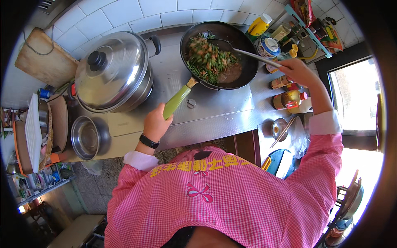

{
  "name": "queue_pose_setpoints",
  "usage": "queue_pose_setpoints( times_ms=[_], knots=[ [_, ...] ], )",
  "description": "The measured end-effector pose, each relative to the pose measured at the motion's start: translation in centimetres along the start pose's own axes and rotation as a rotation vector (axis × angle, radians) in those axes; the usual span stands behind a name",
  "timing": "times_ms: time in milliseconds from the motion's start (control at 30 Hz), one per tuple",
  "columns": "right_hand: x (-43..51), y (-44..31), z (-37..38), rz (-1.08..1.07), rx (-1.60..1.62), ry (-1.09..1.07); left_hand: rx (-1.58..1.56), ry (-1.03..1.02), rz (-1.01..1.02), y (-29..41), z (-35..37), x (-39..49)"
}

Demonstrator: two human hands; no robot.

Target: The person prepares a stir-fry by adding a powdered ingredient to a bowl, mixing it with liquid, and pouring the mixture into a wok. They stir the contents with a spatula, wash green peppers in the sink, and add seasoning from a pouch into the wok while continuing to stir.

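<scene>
A black wok [245, 69] sits on the steel stove top, holding chopped green vegetables with orange-brown bits [211, 59], some blurred as if in motion, and a little liquid. My left hand [157, 122] grips the wok's green handle [176, 100] from its lower end. My right hand [294, 69] holds the metal handle of a ladle [257, 56], whose dark bowl is inside the wok above the food. A stove knob [191, 103] lies just below the wok.
Left of the wok stands a large lidded steel pot [114, 71], with a steel bowl [85, 138] nearer me. Sauce bottles [287, 99] and a patterned jar [267, 47] line the right side. Chopsticks [282, 132] rest across a small bowl [279, 125]. A wooden board [46, 59] leans at back left.
</scene>
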State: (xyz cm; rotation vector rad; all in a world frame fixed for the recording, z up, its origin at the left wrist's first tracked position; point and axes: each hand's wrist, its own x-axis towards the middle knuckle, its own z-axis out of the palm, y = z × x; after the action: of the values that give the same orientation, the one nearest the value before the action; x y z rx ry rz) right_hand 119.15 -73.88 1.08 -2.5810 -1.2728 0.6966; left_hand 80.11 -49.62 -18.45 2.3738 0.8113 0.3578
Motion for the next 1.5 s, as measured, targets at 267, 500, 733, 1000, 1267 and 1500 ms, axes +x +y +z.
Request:
queue_pose_setpoints(
  times_ms=[267, 500, 733, 1000, 1267, 1500],
  knots=[
    [7.1, 0.7, -2.1, -0.229, -0.333, 0.196, -0.002, 0.010, 0.008, 0.3, 0.4, 0.2],
    [2.9, -5.5, -1.5, -0.405, -0.819, 0.160, -0.044, 0.030, 0.000, -0.3, 0.6, -0.1],
    [-7.5, -4.4, -5.2, -0.343, -0.914, 0.277, -0.087, -0.008, 0.020, -0.3, 0.7, 0.1],
    [-8.8, -3.4, 1.0, -0.160, -0.852, 0.179, -0.132, -0.013, 0.033, -0.5, 0.9, 0.0],
    [-10.3, -4.3, 2.4, -0.031, -0.272, 0.324, -0.118, -0.012, 0.027, -1.1, 0.9, -0.1],
    [-7.3, -6.1, 7.3, 0.071, -0.238, 0.209, -0.108, -0.013, 0.050, -0.7, 0.9, 0.0]
  ],
)
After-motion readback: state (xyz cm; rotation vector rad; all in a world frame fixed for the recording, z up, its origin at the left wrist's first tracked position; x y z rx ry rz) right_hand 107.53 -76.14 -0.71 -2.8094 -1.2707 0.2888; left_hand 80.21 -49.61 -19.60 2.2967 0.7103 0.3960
